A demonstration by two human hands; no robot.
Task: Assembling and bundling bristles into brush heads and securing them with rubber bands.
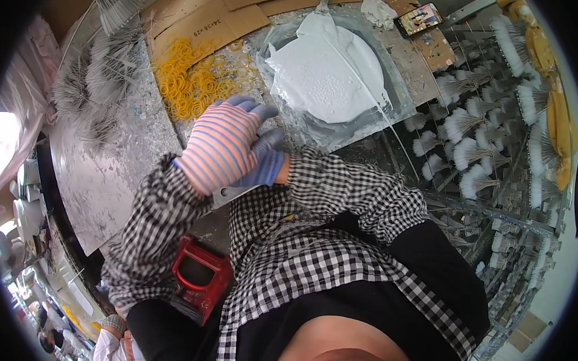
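My left hand [221,145], in a glove with pink and blue stripes and bluish-grey fingertips, lies over my right hand [265,161] in a blue-grey glove. The fingers of both look bent and pressed close together. Whatever they hold is hidden beneath my left hand. A flat grey piece with a round hole [224,192] shows just under the hands. Yellow rubber bands [190,79] lie in a loose heap beyond my left hand. To the right of the heap, a round basin [378,62] holds thick white paste, with a paste-coated scraper [318,27] at its far side.
Wire-like bristle bundles [97,75] lie at the far left of the worktable [89,184]. Brushes with white-coated bristles [471,153] fill a rack on the right. Cardboard [212,22] and a phone [418,20] are at the back. A red tool [201,273] sits near my lap.
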